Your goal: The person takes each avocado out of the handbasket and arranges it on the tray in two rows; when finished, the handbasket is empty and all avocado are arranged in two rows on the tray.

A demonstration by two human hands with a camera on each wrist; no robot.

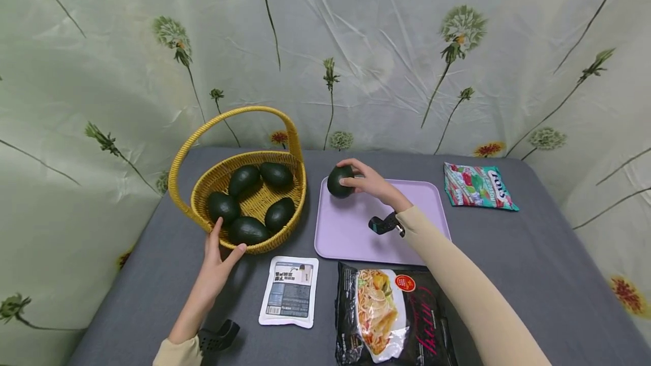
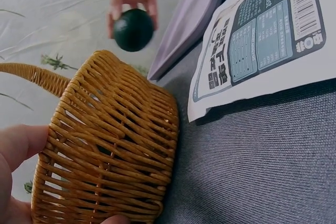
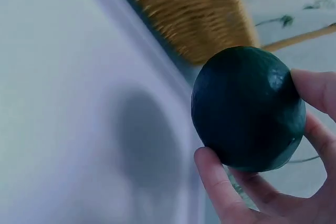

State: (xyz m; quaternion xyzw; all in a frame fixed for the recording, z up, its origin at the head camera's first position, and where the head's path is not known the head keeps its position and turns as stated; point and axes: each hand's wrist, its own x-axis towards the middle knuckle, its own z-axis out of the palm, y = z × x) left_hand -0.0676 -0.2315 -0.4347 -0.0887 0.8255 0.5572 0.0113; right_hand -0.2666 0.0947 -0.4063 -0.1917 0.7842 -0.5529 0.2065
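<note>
A dark green avocado (image 1: 340, 182) is pinched between the thumb and fingers of my right hand (image 1: 373, 184). In the right wrist view the avocado (image 3: 248, 108) is held above the lilac tray (image 1: 351, 242), near its edge on the basket side, and casts a shadow there. Several more avocados (image 1: 247, 231) lie inside the yellow wicker basket (image 1: 297, 208), left of the tray. My left hand (image 1: 215, 267) grips the near-left rim of the basket; in the left wrist view the thumb (image 2: 23, 142) is on the rim, and the other fingers are mostly out of frame.
Below the basket and tray lie a white printed pouch (image 1: 290, 291) and a black noodle packet (image 1: 394, 315), the latter partly under my right sleeve. A teal candy bag (image 1: 479, 186) sits at the back right. Behind the grey table (image 1: 513, 275) hangs a floral curtain (image 1: 386, 44).
</note>
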